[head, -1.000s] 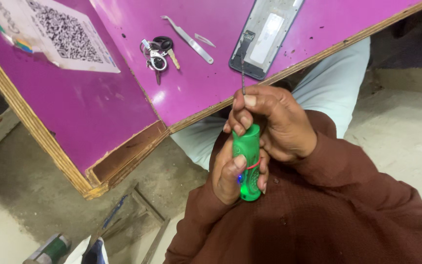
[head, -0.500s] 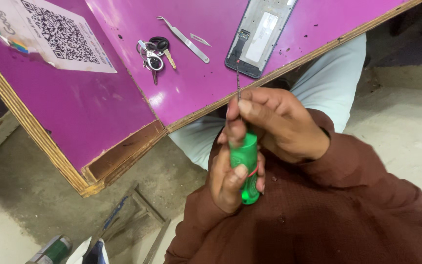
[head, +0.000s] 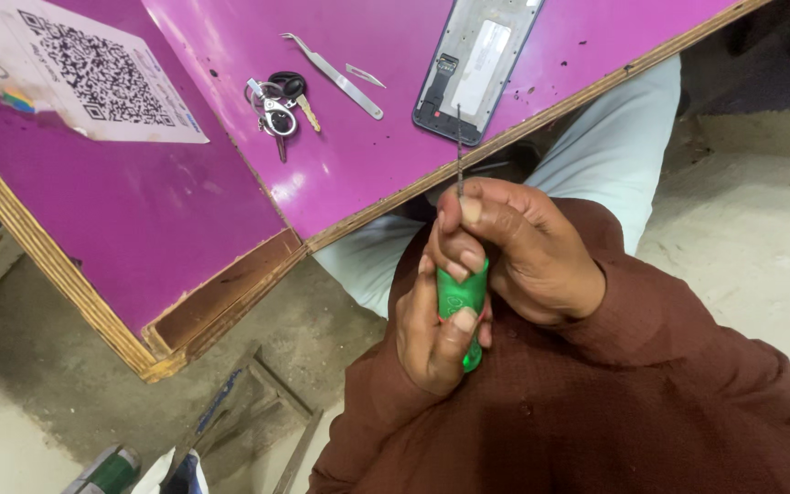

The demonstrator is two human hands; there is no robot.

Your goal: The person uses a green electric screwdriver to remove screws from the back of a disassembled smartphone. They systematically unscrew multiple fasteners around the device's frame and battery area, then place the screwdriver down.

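Note:
A screwdriver with a green handle [head: 461, 297] and a thin dark shaft [head: 459, 151] points up and away from me, held in front of my chest. My left hand [head: 433, 329] wraps the lower part of the handle. My right hand [head: 518, 247] grips the top of the handle, fingertips pinched at the base of the shaft. Just beyond the shaft tip, an opened phone frame [head: 477, 69] lies on the purple tabletop [head: 166, 210] near its front edge.
On the table lie metal tweezers [head: 336, 73], a small metal sliver [head: 364, 75], a bunch of keys [head: 276, 101] and a printed sheet with a square code [head: 93, 73]. The table has a raw wooden edge [head: 221, 306]. Scrap metal pieces [head: 230, 412] lie on the floor below.
The view has shifted slightly, so the table items sit higher in frame. My hands have turned the green screwdriver a little; my grip stays on it.

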